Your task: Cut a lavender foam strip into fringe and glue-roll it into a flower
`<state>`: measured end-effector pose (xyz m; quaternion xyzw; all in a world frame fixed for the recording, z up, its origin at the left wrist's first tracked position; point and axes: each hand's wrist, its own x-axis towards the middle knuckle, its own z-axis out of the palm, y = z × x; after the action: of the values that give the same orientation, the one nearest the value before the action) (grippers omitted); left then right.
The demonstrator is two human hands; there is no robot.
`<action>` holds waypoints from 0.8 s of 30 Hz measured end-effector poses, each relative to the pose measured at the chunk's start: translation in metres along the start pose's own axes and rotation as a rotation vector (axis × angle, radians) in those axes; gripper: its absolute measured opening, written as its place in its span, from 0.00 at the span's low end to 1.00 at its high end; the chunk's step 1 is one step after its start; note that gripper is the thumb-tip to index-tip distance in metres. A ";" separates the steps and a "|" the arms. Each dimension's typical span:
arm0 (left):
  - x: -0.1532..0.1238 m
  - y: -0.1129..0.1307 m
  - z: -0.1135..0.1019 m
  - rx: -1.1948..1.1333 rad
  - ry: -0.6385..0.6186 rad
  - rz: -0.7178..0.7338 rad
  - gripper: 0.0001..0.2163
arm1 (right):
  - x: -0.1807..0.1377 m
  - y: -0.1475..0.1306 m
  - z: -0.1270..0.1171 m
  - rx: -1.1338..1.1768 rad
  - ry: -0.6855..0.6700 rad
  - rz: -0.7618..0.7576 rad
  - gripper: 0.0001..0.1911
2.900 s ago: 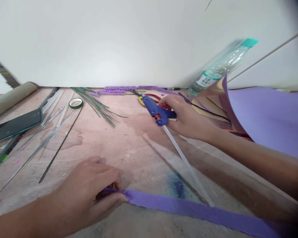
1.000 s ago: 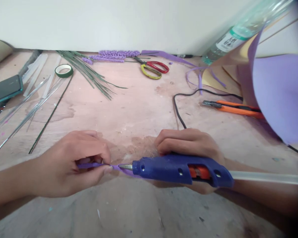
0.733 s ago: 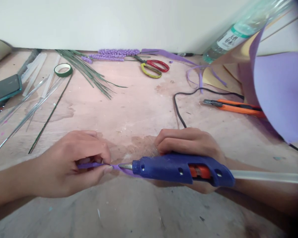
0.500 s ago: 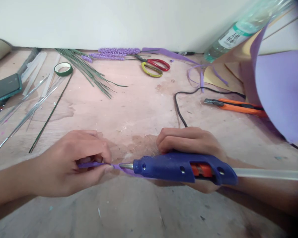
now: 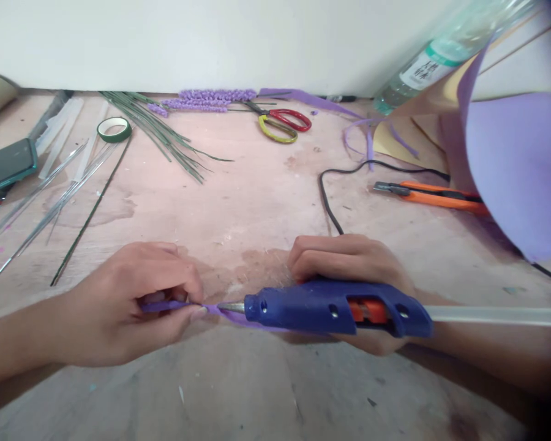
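Observation:
My left hand (image 5: 133,300) pinches the end of a narrow purple strip (image 5: 232,315) against the wooden tabletop (image 5: 239,196), fingers closed on it. My right hand (image 5: 349,263) is wrapped around a blue glue gun (image 5: 335,308) lying sideways. Its metal nozzle points left and touches the strip just right of my left fingertips. A clear glue stick (image 5: 496,315) juts out of the gun's back toward the right. The gun's black cord (image 5: 326,202) runs away across the table.
Red-and-yellow scissors (image 5: 282,122), purple flower spikes (image 5: 211,98) and green stems (image 5: 165,131) lie at the back. An orange utility knife (image 5: 436,196), a purple foam sheet (image 5: 518,171) and a water bottle (image 5: 427,61) are at right. Green tape (image 5: 114,129), wires (image 5: 50,202) and a phone (image 5: 7,165) sit left.
Since 2.9 s ago my right hand brought the glue gun from the back of the table to the strip at my left fingers. Over the last second both hands stay nearly still.

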<state>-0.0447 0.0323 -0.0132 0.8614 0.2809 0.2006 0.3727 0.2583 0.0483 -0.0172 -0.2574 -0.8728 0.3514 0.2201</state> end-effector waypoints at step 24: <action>0.001 0.002 -0.002 0.009 0.003 0.000 0.05 | -0.004 0.005 0.005 0.008 0.080 -0.081 0.03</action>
<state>-0.0439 0.0330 -0.0102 0.8627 0.2821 0.2008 0.3685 0.2600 0.0467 -0.0251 -0.2348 -0.8716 0.3352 0.2699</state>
